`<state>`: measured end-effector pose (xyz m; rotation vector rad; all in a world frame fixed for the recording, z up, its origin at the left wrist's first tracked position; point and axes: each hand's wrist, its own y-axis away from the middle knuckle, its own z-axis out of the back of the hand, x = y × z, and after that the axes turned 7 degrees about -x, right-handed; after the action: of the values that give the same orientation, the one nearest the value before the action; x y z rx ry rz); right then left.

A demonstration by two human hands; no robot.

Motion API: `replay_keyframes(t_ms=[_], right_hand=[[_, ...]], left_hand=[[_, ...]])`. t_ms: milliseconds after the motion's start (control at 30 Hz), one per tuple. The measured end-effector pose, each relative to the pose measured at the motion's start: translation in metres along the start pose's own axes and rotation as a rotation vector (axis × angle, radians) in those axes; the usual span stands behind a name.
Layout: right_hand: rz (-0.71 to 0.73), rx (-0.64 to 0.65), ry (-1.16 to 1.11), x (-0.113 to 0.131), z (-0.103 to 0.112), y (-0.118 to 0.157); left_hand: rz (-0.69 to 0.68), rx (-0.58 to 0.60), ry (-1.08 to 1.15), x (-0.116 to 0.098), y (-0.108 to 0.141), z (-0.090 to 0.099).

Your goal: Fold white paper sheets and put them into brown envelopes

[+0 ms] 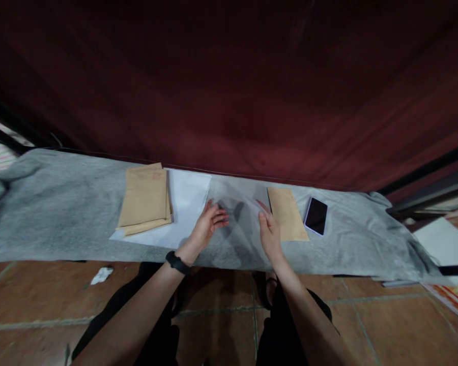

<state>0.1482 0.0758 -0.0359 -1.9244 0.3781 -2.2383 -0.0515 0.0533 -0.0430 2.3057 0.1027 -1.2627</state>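
Note:
My left hand point(209, 222) is raised over the grey cloth with its fingers apart and nothing in it. To the right, my right hand point(269, 229) pinches the edge of a thin, see-through sheet point(246, 203) between thumb and fingers. The sheet is blurred and its outline is faint. Beyond my left hand lies white paper point(187, 195), partly under a stack of brown envelopes point(145, 198). A single brown envelope point(288, 213) lies flat just right of my right hand.
A phone point(316, 216) with a dark screen lies right of the single envelope. Grey cloth point(68, 203) covers the long narrow surface, and a dark red curtain point(232, 101) hangs behind it. A crumpled white tissue point(102, 275) is on the tiled floor point(221, 330).

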Motion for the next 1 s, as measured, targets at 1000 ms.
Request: replay_keyframes(t_ms=[1000], right_hand=[[-0.485, -0.149, -0.388, -0.042, 0.005, -0.018]], left_hand=[[0.089, 0.215, -0.555, -0.017, -0.003, 0.027]])
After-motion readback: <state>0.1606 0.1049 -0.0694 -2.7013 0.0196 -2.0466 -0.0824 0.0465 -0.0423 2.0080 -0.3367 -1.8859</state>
